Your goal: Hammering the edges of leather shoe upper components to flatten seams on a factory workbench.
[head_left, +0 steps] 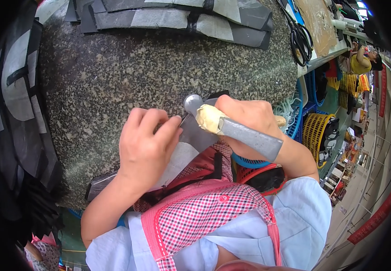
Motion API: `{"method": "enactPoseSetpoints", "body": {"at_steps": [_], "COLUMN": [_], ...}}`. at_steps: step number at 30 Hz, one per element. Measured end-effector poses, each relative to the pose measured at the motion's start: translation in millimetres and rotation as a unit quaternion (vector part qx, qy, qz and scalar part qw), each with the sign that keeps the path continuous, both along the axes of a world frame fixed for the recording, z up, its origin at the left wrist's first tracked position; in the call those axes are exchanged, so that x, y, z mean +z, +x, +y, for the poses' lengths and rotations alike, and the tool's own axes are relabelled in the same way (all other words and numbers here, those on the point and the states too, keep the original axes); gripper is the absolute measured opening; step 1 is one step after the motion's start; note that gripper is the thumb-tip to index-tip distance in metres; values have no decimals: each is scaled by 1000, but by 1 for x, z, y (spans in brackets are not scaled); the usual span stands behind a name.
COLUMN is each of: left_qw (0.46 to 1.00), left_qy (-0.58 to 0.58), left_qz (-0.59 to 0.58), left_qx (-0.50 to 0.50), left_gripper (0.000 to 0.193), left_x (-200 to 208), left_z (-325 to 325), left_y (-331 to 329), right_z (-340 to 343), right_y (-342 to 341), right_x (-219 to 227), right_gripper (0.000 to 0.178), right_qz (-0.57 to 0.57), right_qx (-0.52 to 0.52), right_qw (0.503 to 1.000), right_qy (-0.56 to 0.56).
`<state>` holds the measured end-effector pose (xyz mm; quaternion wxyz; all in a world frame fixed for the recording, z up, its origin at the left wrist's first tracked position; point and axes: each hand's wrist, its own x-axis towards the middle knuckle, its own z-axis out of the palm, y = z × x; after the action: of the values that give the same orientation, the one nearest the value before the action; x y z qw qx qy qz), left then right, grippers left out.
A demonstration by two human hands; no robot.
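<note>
My right hand (pixel 249 115) is closed round the handle of a hammer (pixel 252 137). Yellowish wrapping covers the middle of its metal head, and the round face is low over a dark grey sheet piece (pixel 200 135). Just left of that face, my left hand (pixel 148 147) has its fingers curled, thumb and fingertips together at the edge of the piece. Something thin and dark shows by the fingertips, too small to name. The piece bears a light grey patch and lies at the near edge of a speckled stone slab (pixel 100 90), partly hidden under my hands.
Stacks of similar dark pieces (pixel 164 19) lie along the slab's far side, with more (pixel 21 99) at the left. Black-handled scissors (pixel 301 45) lie at the far right. A yellow basket (pixel 315 133) and a blue basket (pixel 298 118) with pale cords stand right. A person (pixel 361 62) sits beyond.
</note>
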<state>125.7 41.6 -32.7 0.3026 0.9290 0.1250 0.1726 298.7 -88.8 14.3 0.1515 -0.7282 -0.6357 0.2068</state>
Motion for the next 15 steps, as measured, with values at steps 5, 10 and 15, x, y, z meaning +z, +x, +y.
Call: {"method": "enactPoseSetpoints", "body": {"at_steps": [5,10,15], "left_qw": [992,994,995], "left_qy": [117,87,-103], "left_qz": [-1,18,4], "left_qx": [-48,-67,-11], "left_gripper": [25,24,29], "left_x": [0,1,-5], "left_z": [-11,-9,-10], "left_y": [0,-2,-15], "right_z": [3,2,0], "right_y": [4,-3,1], "right_x": [6,5,2], "right_gripper": [26,27,27], "right_qz": [-10,4,36], "right_qx": [9,22,7], "right_qw": [1000,999,999], "right_qy": [22,-37,-24]}}
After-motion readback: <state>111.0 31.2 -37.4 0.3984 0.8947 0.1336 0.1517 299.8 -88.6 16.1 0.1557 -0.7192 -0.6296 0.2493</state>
